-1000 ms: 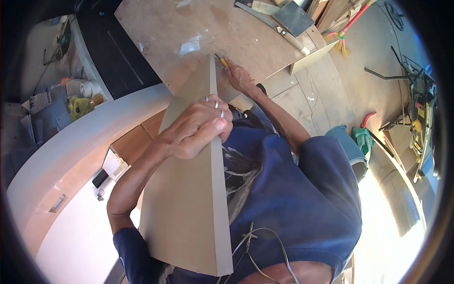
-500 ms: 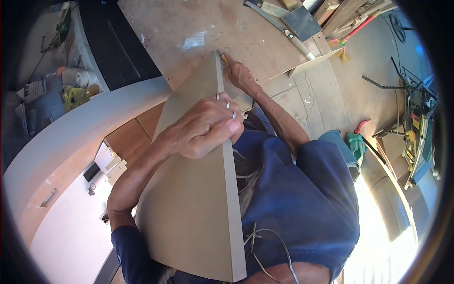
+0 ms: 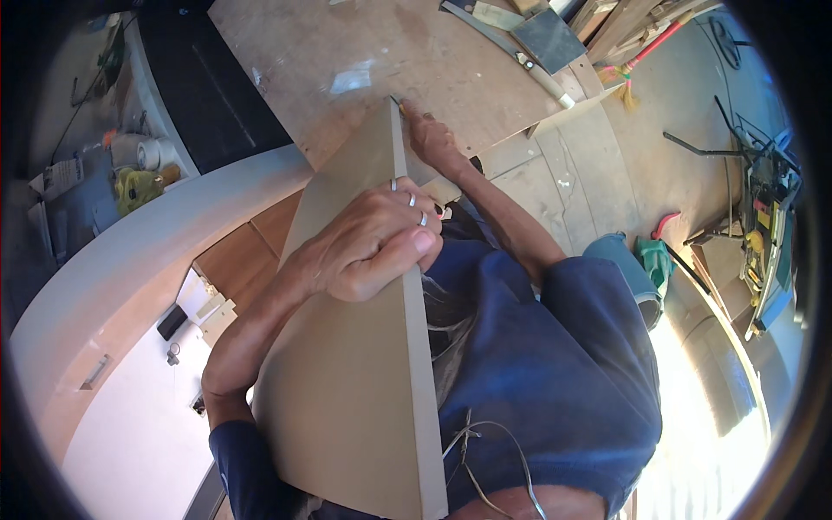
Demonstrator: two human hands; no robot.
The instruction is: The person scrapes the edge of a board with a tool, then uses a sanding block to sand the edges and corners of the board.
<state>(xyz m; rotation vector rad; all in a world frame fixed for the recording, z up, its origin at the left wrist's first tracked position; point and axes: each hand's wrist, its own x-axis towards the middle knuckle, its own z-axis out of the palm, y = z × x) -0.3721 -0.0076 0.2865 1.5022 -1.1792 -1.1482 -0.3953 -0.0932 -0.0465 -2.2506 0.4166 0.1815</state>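
A long beige panel [image 3: 355, 373] stands on edge in front of my body, its narrow edge facing up and running away from me. My left hand [image 3: 381, 238], with rings on its fingers, is closed over that top edge about midway. At the panel's far end, my right hand [image 3: 431, 139] is closed around a slim yellow utility knife [image 3: 399, 105]. The knife's tip lies at the far corner of the edge; most of its handle is hidden by my fingers. The panel's far end reaches over the brown worktable [image 3: 295, 52].
On the table's far right lie a hand saw [image 3: 485, 30] and a dark flat block [image 3: 549, 41]. Wood offcuts [image 3: 620, 26] and a red-handled broom [image 3: 650, 54] are beyond. A teal bucket [image 3: 620, 260] stands at my right. A curved pale panel [image 3: 156, 225] borders the left.
The right hand and knife have shifted slightly at the panel's far corner, and less of the knife shows. My left hand keeps its grip on the edge. The whole view has moved a little.
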